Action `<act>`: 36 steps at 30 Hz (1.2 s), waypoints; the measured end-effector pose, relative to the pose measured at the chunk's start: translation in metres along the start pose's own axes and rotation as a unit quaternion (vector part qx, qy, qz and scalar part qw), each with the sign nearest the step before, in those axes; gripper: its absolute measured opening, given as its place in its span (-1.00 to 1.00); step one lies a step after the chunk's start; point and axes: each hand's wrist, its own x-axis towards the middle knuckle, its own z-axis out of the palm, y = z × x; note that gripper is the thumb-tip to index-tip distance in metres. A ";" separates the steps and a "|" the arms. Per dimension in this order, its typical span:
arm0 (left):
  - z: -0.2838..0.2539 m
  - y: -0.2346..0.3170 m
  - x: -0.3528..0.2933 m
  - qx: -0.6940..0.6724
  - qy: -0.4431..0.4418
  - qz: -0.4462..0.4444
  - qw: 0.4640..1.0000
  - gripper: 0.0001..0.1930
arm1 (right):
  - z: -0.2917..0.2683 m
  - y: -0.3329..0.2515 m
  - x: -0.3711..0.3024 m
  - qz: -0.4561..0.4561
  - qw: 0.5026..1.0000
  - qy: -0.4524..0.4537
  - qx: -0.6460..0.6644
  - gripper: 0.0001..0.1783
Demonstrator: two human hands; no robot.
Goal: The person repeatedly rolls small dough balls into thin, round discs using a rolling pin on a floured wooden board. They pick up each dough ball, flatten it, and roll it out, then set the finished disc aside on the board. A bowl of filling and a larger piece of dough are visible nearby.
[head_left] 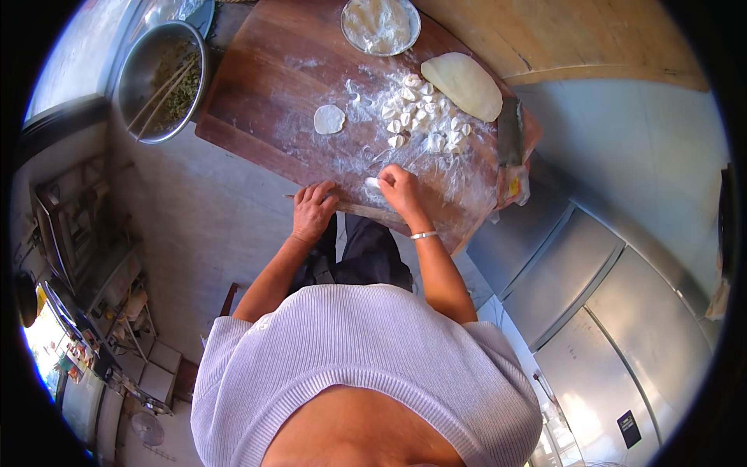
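Near the front edge of the floured wooden board, my left hand is closed over a thin rolling pin, whose tapered tip sticks out past the fingers. My right hand pinches the edge of a small white piece of dough lying on the board. Beyond my hands is a flat round dough wrapper. Several small cut dough pieces are heaped in flour to its right. A large smooth lump of dough sits behind them.
A metal bowl of flour stands at the far edge. To the left, a steel bowl holds chopped green filling and chopsticks. A broad-bladed knife lies at the board's right end, beside a plastic packet. Steel cabinets stand at the right.
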 end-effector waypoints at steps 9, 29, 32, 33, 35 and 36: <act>-0.002 0.006 0.010 -0.003 0.013 -0.012 1.000 -0.85 | -0.008 -0.029 0.052 -0.154 0.949 0.191 -0.196 -0.48; -0.001 0.000 0.034 0.002 -0.019 -0.010 1.000 -0.76 | -0.010 0.009 0.008 -0.048 0.900 0.099 -0.422 -0.01; -0.002 -0.001 0.035 0.000 -0.019 -0.006 1.000 -0.76 | -0.019 0.010 0.007 -0.092 0.916 0.093 -0.380 -0.02; -0.001 -0.001 0.035 0.000 -0.020 -0.005 1.000 -0.76 | -0.026 0.010 0.007 -0.109 0.921 0.089 -0.363 -0.03; -0.002 0.000 0.038 -0.004 -0.021 -0.002 1.000 -0.76 | -0.049 0.018 0.011 -0.151 0.953 0.061 -0.254 -0.23; -0.004 0.001 0.039 -0.008 -0.024 -0.001 1.000 -0.76 | -0.057 0.027 0.012 -0.136 0.971 0.029 -0.195 -0.28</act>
